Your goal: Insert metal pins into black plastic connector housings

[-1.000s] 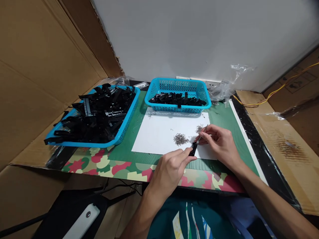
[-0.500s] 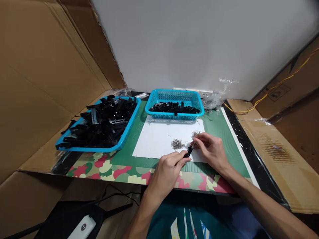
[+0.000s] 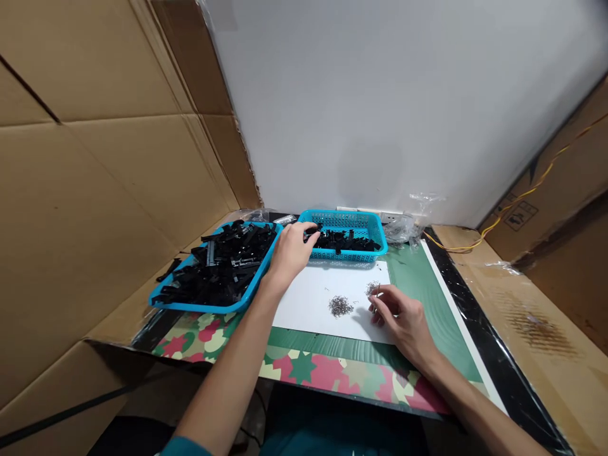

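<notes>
My left hand (image 3: 293, 248) reaches over the left end of the smaller blue basket (image 3: 344, 255), its thumb and fingers curved around a small black part at the rim. Black parts (image 3: 349, 241) lie inside that basket. Over the right side of the white sheet (image 3: 304, 297), my right hand (image 3: 401, 316) pinches thin tweezers (image 3: 378, 291), tips up. A pile of tiny metal pieces (image 3: 341, 306) lies left of this hand, and a smaller pile (image 3: 371, 289) is beside its fingertips.
A larger blue tray (image 3: 237, 307) heaped with black parts (image 3: 218, 266) stands at the left. Crumpled clear plastic (image 3: 403, 229) and a yellow cable (image 3: 468, 248) lie at the back right. Cardboard walls (image 3: 118, 171) flank the table.
My left hand has moved from the front of the sheet up and away to the smaller basket, carrying the black part. My right hand stays near the small pile. The view has tilted up.
</notes>
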Demonstrator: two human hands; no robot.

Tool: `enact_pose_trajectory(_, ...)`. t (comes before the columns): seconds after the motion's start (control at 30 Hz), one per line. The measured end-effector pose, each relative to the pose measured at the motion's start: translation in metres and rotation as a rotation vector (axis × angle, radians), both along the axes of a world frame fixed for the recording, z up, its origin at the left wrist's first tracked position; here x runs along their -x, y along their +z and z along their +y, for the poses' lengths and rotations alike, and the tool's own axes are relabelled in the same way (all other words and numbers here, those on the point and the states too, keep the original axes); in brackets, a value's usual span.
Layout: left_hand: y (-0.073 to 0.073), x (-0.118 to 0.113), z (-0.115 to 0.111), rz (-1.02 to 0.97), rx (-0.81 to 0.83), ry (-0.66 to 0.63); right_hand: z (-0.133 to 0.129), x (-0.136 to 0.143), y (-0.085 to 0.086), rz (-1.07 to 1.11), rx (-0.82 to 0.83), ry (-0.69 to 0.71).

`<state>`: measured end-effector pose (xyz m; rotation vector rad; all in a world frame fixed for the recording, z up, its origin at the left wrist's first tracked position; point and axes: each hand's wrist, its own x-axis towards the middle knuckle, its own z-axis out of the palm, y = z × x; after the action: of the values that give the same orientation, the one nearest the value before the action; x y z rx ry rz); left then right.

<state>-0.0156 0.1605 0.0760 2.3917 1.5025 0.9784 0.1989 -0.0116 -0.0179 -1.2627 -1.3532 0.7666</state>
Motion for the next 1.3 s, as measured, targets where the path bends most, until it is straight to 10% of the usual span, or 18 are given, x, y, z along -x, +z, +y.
enact_pose_trajectory(0.27,-0.027,-0.005,0.013,0.181,0.046,-0.058,0.008,-0.008,0.000,0.602,0.267,0.188)
enact_pose_trajectory(0.6,0.022,0.092,0.041,0.416,0.093,0.320,0.007,-0.008,-0.001,0.519,0.289,0.207)
enact_pose_trajectory(0.83,0.017,0.123,0.073,0.541,0.228,0.389,0.005,-0.012,0.004,0.480,0.262,0.235)
enact_pose_trajectory(1.3,0.025,0.114,0.049,0.215,-0.130,0.421,0.033,-0.021,0.030,-0.570,0.107,0.174)
